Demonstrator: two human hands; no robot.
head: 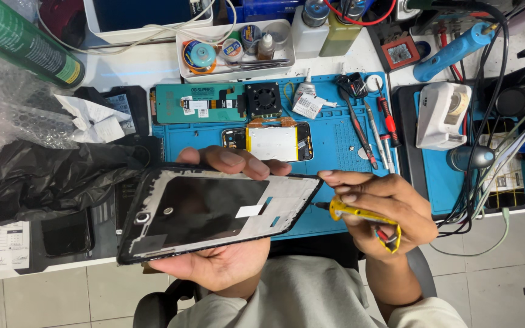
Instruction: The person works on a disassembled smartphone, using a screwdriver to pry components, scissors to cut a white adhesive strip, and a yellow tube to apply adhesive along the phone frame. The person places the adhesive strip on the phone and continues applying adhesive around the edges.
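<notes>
At the far left a green cylinder (22, 41) lay tilted over bubble wrap (7, 115), and below it a crumpled black plastic bag (44, 179) sprawled across the bench edge, with a dark phone (67, 232) lying flat just under it. My left hand (226, 255) was clamped on the tablet frame (214, 206), palm beneath and fingertips curled over its far edge, holding it tilted above the blue work mat (335, 136) and hiding much of the mat's near half. Beyond my fingers an opened phone (268, 141) lay on the mat, with a teal strip (195, 103) and a small black fan (264, 99) behind it, and a white tray (238, 51) of small jars farther back. My right hand (378, 209) was closed around a yellow screwdriver (363, 215), its tip just beside the frame's right edge. Tweezers and red-handled drivers (375, 130) lay on the mat above that hand. To the right stood a white dispenser (442, 115) amid a tangle of black cables (487, 121).
</notes>
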